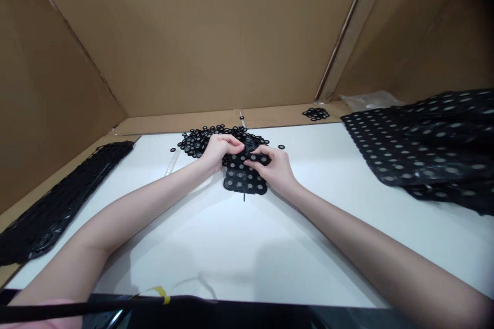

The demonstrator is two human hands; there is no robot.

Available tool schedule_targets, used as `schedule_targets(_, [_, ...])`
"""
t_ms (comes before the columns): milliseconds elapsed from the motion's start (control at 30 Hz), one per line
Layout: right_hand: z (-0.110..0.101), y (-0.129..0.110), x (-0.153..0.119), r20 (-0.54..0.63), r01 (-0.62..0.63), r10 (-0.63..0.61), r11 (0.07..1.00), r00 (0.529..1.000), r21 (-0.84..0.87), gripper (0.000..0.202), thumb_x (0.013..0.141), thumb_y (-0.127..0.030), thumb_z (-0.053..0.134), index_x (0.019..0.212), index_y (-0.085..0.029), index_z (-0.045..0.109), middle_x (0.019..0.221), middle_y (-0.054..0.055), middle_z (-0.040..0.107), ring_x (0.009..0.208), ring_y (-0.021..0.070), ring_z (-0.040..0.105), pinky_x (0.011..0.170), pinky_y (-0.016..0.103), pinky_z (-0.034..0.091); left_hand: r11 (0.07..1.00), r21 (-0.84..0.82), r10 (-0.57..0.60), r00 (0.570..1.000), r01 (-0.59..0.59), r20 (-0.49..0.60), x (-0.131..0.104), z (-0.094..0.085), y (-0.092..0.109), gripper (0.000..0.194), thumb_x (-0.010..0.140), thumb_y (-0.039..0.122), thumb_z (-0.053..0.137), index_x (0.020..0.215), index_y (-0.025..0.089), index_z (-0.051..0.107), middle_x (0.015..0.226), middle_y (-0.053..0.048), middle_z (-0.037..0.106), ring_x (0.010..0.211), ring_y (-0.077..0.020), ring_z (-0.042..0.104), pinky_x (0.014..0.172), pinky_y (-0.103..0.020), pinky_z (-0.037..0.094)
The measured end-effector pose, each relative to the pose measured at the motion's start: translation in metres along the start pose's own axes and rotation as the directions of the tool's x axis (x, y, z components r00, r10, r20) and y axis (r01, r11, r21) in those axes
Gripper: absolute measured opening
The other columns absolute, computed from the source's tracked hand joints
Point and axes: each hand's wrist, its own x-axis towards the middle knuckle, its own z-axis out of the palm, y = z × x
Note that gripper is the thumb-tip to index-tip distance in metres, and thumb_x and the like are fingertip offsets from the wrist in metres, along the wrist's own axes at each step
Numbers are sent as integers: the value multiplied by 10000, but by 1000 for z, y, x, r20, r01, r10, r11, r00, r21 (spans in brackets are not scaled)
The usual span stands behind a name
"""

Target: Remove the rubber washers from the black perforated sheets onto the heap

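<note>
A small black rubber-looking sheet with rows of round holes lies at the middle of the white table. My right hand pinches its right side between thumb and fingers. Close to the sheet's upper left edge, my left hand is closed in a pinch; what sits between its fingertips is too small to make out. Behind both hands spreads a heap of black rings, partly hidden by the left hand. A dark crumpled bit shows between the hands.
A large black holed sheet lies folded on the right. A long stack of black sheets runs along the left edge. Several rings form a small pile at the back right. Cardboard walls enclose the white table.
</note>
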Motion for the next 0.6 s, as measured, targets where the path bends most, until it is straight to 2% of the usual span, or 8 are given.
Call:
schedule_targets(133, [-2, 2, 0, 3, 23, -23, 1000, 1000, -10, 179, 657, -325, 708, 718, -188, 610, 700, 2, 650, 659, 178, 565, 651, 299, 425, 1000, -4, -23, 1000, 23, 7, 2, -2, 1, 140, 421, 171, 768, 514, 135, 670, 534, 11, 609, 563, -101, 502, 591, -254, 356])
schedule_targets(267, [-3, 1, 0, 77, 87, -88, 996, 993, 9, 251, 675, -274, 692, 910, -207, 636, 893, 29, 693, 830, 221, 624, 782, 355, 460, 1000, 11, 12, 1000, -12, 8, 9, -10, 5, 151, 413, 155, 771, 522, 121, 672, 518, 2, 606, 537, -96, 500, 570, -245, 361])
schedule_targets(367, [-3, -1, -2, 127, 86, -86, 996, 988, 8, 298, 668, -223, 685, 962, -217, 635, 986, 36, 697, 918, 233, 633, 856, 377, 458, 997, -30, 66, 994, -69, -84, 21, -24, 11, 125, 438, 145, 741, 527, 122, 656, 538, -4, 615, 519, -90, 497, 521, -227, 334])
schedule_targets(467, [-2, -2, -5, 122, 46, -45, 999, 992, -6, 357, 653, -213, 692, 999, -226, 607, 1046, 40, 679, 959, 242, 621, 869, 389, 458, 978, -57, 183, 961, -198, -208, 36, -43, 16, 110, 519, 195, 723, 608, 158, 670, 602, 21, 629, 572, -80, 515, 550, -208, 352])
schedule_targets(500, [-2, -2, -5, 110, 33, -32, 999, 993, -6, 373, 654, -221, 692, 1012, -228, 589, 1062, 46, 669, 967, 246, 616, 862, 393, 461, 965, -1, 254, 937, -262, -241, 39, -49, 17, 123, 554, 230, 731, 646, 162, 686, 638, 10, 649, 600, -93, 537, 572, -217, 375])
schedule_targets(533, [-2, -2, -5, 102, 24, -24, 1000, 994, 4, 379, 665, -233, 684, 1026, -229, 569, 1077, 53, 658, 971, 247, 611, 852, 395, 466, 955, 88, 295, 928, -283, -225, 43, -54, 16, 129, 596, 260, 723, 677, 162, 702, 681, -9, 672, 631, -111, 558, 607, -236, 404])
schedule_targets(600, [-2, 0, -5, 112, 13, -18, 999, 994, 50, 367, 707, -244, 641, 1058, -230, 533, 1078, 61, 643, 956, 236, 608, 829, 391, 477, 899, 318, 356, 926, -303, -124, 46, -60, 12, 156, 684, 288, 680, 748, 156, 733, 802, -59, 716, 748, -166, 612, 733, -300, 457])
